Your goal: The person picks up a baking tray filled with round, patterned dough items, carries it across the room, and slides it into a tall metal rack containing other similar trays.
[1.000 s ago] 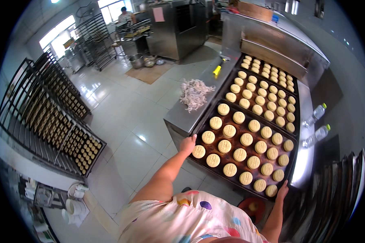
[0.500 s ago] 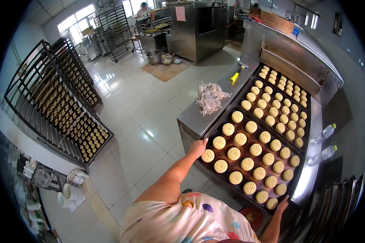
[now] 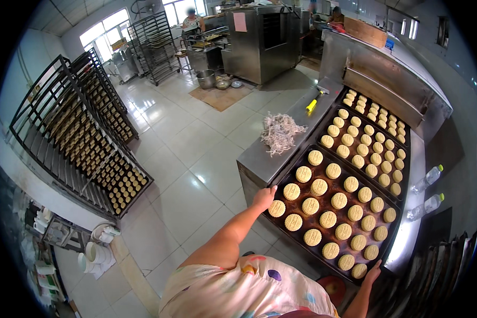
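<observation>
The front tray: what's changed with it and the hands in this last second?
Nothing was taken or let go. The view itself shifted, so the front tray and metal bench appear farther right and lower in the picture. The left hand and right hand have kept hold of the tray near its two closest corners. The yellow-handled tool, pale stringy heap and two bottles stayed in place.
</observation>
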A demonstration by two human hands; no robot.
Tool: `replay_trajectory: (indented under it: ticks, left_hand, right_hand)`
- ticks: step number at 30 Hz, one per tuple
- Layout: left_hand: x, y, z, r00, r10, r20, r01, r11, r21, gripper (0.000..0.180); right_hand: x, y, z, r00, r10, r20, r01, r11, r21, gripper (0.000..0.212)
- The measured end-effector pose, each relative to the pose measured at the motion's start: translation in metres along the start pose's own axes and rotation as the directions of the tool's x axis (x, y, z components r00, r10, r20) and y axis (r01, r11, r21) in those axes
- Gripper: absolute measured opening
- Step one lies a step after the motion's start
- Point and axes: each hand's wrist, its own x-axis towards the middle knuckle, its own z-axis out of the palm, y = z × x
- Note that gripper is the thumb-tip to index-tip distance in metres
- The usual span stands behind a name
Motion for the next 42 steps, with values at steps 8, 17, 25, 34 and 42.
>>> replay_trajectory:
  ticks: [8, 17, 25, 34, 42]
  left_hand:
    - [0.001, 0.002, -0.001, 1.0, -0.007, 0.025, 0.007, 1.0, -0.001, 0.061]
    - [0.003, -0.005, 0.005, 1.0, -0.001, -0.003, 0.001, 1.0, -0.023, 0.063]
    - [0.006, -0.012, 0.01, 0.999, 0.025, -0.038, -0.026, 0.999, -0.037, 0.063]
    - [0.012, -0.004, 0.012, 0.998, 0.042, -0.052, -0.043, 0.999, -0.012, 0.066]
    - [0.008, -0.013, 0.009, 0.997, 0.063, -0.046, -0.064, 0.998, -0.023, 0.062]
  right_hand:
    - [0.004, 0.006, -0.004, 0.999, 0.035, 0.04, -0.033, 0.999, -0.031, 0.072]
    - [0.005, 0.009, -0.002, 0.998, 0.043, 0.052, -0.043, 0.999, 0.008, 0.073]
    - [0.007, 0.01, 0.001, 0.999, 0.037, 0.039, -0.038, 0.999, 0.02, 0.073]
    - [0.004, 0.016, 0.001, 0.997, -0.045, -0.062, 0.05, 0.996, 0.078, 0.069]
    - [0.001, 0.002, 0.004, 0.995, 0.1, 0.008, -0.099, 0.989, -0.11, 0.07]
